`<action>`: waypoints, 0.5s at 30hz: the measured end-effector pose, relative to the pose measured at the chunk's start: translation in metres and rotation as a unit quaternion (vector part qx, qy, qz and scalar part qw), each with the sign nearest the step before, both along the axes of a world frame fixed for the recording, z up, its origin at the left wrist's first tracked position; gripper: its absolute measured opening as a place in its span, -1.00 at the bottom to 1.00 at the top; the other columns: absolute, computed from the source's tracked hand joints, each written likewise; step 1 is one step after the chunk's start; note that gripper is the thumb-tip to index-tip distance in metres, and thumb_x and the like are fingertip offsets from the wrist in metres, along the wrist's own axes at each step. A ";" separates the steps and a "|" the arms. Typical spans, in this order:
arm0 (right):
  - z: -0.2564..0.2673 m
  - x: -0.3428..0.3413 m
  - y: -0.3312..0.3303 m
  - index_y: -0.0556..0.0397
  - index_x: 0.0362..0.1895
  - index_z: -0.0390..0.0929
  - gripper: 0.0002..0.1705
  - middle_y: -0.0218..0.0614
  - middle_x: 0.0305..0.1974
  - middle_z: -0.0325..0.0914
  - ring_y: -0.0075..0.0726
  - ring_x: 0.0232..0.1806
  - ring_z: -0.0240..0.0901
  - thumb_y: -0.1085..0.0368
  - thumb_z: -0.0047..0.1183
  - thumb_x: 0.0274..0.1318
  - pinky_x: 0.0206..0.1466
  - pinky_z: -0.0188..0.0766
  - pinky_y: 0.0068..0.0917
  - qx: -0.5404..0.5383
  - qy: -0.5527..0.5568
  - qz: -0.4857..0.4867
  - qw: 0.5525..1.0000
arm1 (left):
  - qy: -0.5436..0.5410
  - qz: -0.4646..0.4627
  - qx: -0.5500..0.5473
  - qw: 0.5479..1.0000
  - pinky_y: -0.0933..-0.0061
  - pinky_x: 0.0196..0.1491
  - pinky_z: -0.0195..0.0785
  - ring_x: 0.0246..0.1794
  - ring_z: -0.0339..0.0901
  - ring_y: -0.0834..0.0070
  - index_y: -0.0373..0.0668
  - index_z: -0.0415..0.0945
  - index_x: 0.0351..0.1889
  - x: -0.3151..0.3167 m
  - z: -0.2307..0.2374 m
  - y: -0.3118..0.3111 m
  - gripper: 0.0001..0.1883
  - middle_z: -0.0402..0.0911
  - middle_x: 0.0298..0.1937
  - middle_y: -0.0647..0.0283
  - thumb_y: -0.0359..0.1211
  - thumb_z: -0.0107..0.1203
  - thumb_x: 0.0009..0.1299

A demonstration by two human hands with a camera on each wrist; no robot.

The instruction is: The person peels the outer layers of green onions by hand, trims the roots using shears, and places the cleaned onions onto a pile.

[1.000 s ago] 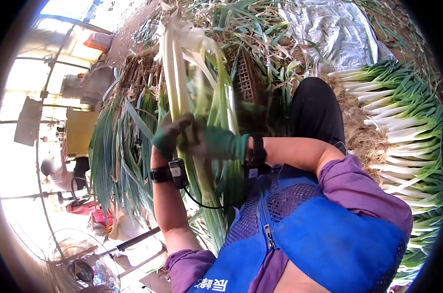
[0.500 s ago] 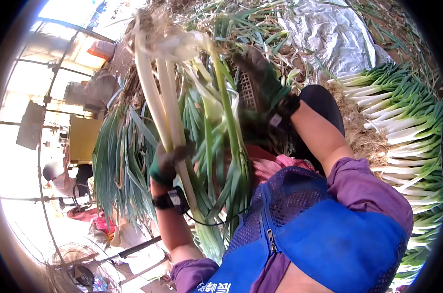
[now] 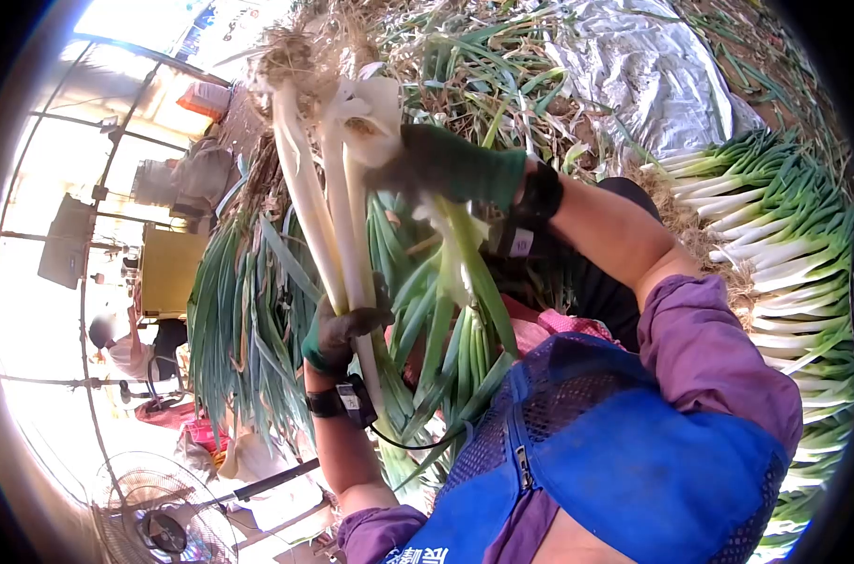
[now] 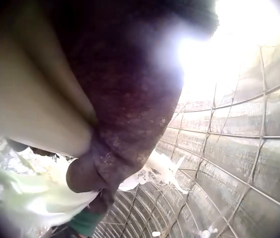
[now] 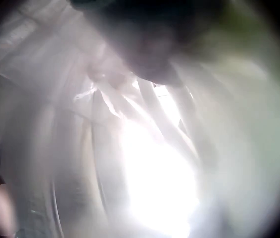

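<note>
In the head view, my gloved left hand grips several long green onions around their pale stalks, with the bushy roots pointing up and away. Up near the root end, my gloved right hand is curled at the stalks, at the loose outer leaves; its fingertips are blurred. Torn pale-green leaves hang below it. The left wrist view shows the left hand's dark glove wrapped close against a thick white stalk. Blurred stalks fill the right wrist view.
A pile of untrimmed green onions lies on the left. Cleaned onions are lined up in a row on the right. Leaf scraps and a silvery sheet cover the ground ahead. A fan stands at lower left.
My right hand left the stalks, swung out to the right, and is back at their root end. The left hand keeps its grip. Some outer leaves now hang looser.
</note>
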State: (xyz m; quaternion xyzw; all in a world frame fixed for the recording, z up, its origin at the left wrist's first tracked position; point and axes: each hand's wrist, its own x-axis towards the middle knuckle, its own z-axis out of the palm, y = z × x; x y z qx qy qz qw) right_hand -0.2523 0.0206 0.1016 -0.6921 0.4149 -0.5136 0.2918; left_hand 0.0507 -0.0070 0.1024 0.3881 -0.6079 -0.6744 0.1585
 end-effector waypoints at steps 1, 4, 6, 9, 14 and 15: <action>-0.020 -0.015 -0.020 -0.05 -0.21 0.60 -0.87 -0.40 -0.37 0.65 -0.30 -0.30 0.62 0.21 0.13 0.27 -0.12 0.59 -0.38 -0.125 0.139 -0.080 0.979 | -0.003 0.000 -0.001 1.000 0.31 -0.15 0.49 -0.27 0.56 0.35 -0.35 0.49 0.09 0.001 -0.002 -0.001 -0.36 0.59 -0.27 0.21 -0.37 0.28 -0.04; -0.046 -0.114 -0.062 -0.16 -0.22 0.63 -0.87 -0.37 -0.39 0.63 -0.16 -0.30 0.63 0.37 0.10 0.16 -0.20 0.58 -0.27 -0.273 0.263 -0.309 0.872 | -0.037 -0.035 0.010 0.999 0.33 -0.17 0.50 -0.29 0.59 0.35 -0.36 0.50 0.06 0.011 -0.013 -0.004 -0.42 0.61 -0.28 0.21 -0.39 0.25 0.02; -0.013 -0.179 -0.040 -0.10 -0.17 0.65 -0.83 -0.32 -0.35 0.66 -0.12 -0.28 0.64 0.35 0.14 0.13 -0.18 0.56 -0.29 -0.130 0.316 -0.385 0.857 | -0.091 -0.040 0.033 0.995 0.35 -0.25 0.52 -0.36 0.65 0.32 -0.38 0.51 0.05 0.003 -0.011 0.011 -0.44 0.65 -0.31 0.15 -0.35 0.30 0.05; 0.001 -0.248 0.005 -0.06 -0.12 0.64 -0.81 -0.28 -0.31 0.66 -0.18 -0.27 0.64 0.31 0.15 0.16 -0.18 0.56 -0.31 -0.033 0.252 -0.477 0.841 | -0.078 -0.084 0.074 0.991 0.34 -0.24 0.53 -0.36 0.67 0.28 -0.40 0.51 0.07 0.015 -0.039 0.016 -0.42 0.67 -0.30 0.11 -0.34 0.32 0.06; 0.016 -0.264 0.052 0.02 -0.05 0.62 -0.74 -0.23 -0.24 0.68 -0.27 -0.26 0.63 0.24 0.16 0.20 -0.18 0.55 -0.35 -0.012 0.150 -0.438 0.887 | -0.084 -0.069 0.035 0.994 0.38 -0.25 0.50 -0.39 0.63 0.39 -0.33 0.55 -0.13 0.017 -0.062 0.006 -0.63 0.67 -0.31 0.16 -0.35 0.31 0.12; 0.018 -0.256 0.055 0.04 -0.04 0.62 -0.73 -0.22 -0.23 0.68 -0.29 -0.25 0.63 0.23 0.17 0.21 -0.19 0.55 -0.36 -0.012 0.132 -0.413 0.901 | -0.117 -0.053 -0.021 0.991 0.41 -0.26 0.48 -0.39 0.61 0.43 -0.31 0.55 -0.14 0.006 -0.064 0.007 -0.65 0.66 -0.33 0.19 -0.35 0.31 0.15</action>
